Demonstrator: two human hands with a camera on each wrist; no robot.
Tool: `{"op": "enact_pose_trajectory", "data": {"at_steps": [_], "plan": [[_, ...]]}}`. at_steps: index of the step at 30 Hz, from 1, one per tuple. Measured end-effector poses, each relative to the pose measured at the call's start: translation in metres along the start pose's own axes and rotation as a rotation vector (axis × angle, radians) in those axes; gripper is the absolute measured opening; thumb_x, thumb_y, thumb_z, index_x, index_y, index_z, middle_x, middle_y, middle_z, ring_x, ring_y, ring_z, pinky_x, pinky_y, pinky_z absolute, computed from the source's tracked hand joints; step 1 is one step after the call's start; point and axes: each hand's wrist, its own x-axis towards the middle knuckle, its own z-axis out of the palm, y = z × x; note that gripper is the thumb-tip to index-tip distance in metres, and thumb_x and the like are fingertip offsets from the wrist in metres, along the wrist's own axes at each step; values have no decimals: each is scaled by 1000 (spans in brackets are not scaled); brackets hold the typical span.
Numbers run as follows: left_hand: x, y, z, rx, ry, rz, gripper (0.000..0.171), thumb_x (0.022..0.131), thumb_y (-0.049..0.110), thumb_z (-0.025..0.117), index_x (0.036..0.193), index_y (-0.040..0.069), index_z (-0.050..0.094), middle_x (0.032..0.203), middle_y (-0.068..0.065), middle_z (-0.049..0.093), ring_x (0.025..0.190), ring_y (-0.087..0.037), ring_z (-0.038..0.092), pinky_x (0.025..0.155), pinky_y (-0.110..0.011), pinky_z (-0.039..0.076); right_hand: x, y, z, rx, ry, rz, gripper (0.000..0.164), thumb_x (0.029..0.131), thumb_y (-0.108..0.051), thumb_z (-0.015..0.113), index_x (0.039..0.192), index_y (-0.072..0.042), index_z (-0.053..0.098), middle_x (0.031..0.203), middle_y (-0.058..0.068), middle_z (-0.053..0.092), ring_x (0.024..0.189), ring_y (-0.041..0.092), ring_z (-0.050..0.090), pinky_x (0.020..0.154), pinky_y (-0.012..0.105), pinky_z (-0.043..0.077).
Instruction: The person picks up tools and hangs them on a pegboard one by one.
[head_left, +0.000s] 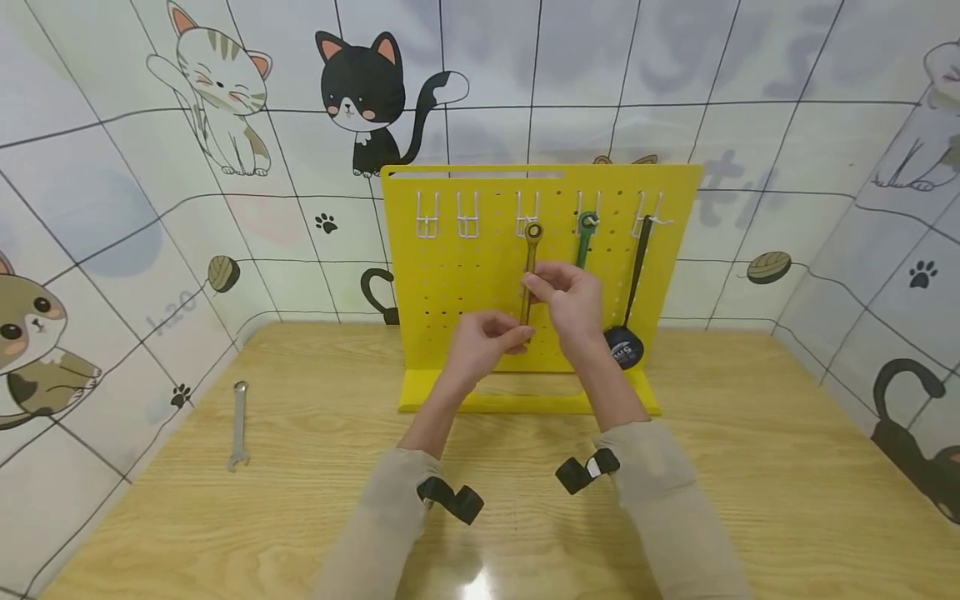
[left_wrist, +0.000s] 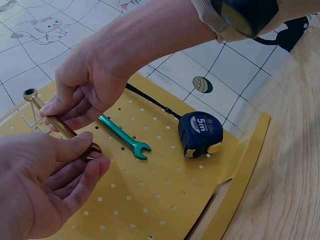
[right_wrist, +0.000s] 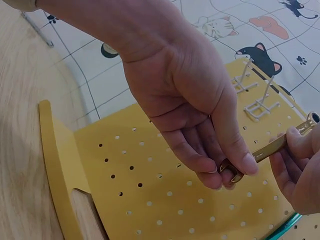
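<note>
A gold combination wrench (head_left: 532,250) stands nearly upright in front of the yellow pegboard (head_left: 480,275), ring end up. My right hand (head_left: 573,304) pinches its shaft between thumb and fingers. Lower down, my left hand (head_left: 480,346) grips the open-jawed end, thumb on top, as the right wrist view shows around the wrench's fork (right_wrist: 232,172). The ring end is close to the middle white hook (head_left: 522,218); whether they touch I cannot tell. A green wrench (left_wrist: 120,131) hangs on the hook just right of it, partly hidden by my right hand in the head view.
A dark blue tape measure (head_left: 624,347) hangs by its black strap from the rightmost hook (head_left: 651,218). Two white hooks (head_left: 447,218) to the left bear nothing. A silver wrench (head_left: 239,425) lies on the wooden table (head_left: 322,500) at the left. Cat-patterned walls surround the table.
</note>
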Motion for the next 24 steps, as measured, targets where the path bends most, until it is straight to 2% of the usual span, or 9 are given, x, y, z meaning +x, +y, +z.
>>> {"op": "enact_pose_trajectory", "data": {"at_steps": [8,12,16,21,24], "plan": [[3,2,0,-60,27,-4,19,91,13,77,100,-4,73,94,-13,75,82,-24,74,84,-44,59,8,-3,0,-20,-9,-7,21,94,-9,73,110,5,70,91,1,70,75,16,66,81,33,57],[4,1,1,-60,47,-6,19,91,13,77,99,-3,73,92,-12,75,80,-23,74,84,-43,59,13,-1,0,-27,-10,1,21,94,-9,73,110,4,71,91,2,70,73,16,66,78,31,58],[7,-3,2,-75,71,-2,17,91,12,77,98,-3,74,90,-12,75,79,-22,74,86,-48,58,17,2,0,-41,-19,-2,22,94,-9,72,111,5,71,89,2,70,71,16,67,77,30,58],[11,-10,3,-103,93,8,17,91,11,77,98,-4,73,91,-13,75,79,-23,74,86,-50,57,20,5,1,-58,-23,-1,23,94,-9,73,112,5,71,88,2,70,71,16,68,79,33,58],[14,-14,3,-108,109,17,16,91,10,77,98,-4,74,90,-14,75,78,-23,74,85,-47,58,23,6,2,-79,-24,0,23,94,-10,73,112,4,71,91,5,71,72,16,68,82,39,58]]}}
